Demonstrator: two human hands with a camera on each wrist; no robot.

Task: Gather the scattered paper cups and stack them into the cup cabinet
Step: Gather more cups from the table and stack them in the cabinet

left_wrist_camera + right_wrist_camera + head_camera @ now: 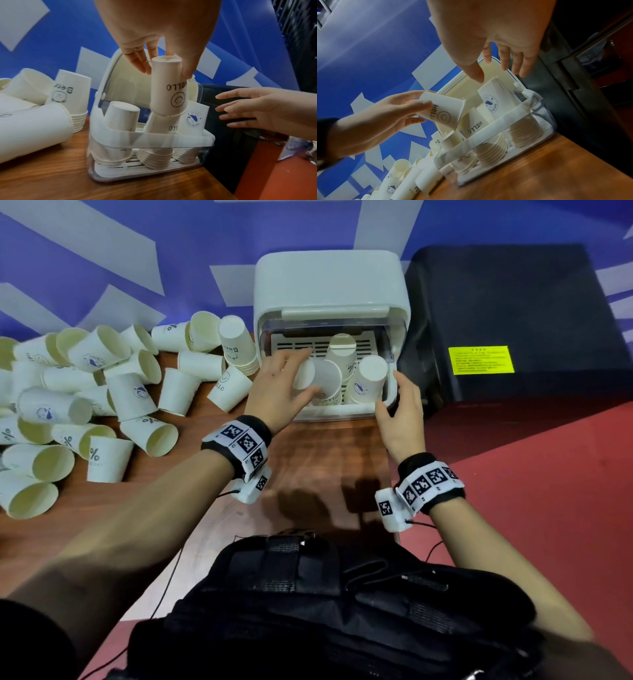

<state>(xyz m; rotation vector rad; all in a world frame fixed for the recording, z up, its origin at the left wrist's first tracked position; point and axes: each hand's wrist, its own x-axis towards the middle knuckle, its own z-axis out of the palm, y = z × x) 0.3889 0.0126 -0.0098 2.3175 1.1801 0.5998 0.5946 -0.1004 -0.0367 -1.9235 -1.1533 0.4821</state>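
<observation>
Left wrist view shows, at frame centre, an upside-down HELLO cup [167, 88] pinched by the left hand [159, 33], its rim just over the tilted middle stack [161, 129] inside the cup cabinet [147, 136]. Cup axis runs near vertical, leaning slightly off the stack's slant. At right, the right hand [260, 109] hovers beside the cabinet, fingers spread and holding nothing. Scattered cups [102, 392] lie left on the table [308, 460].
</observation>
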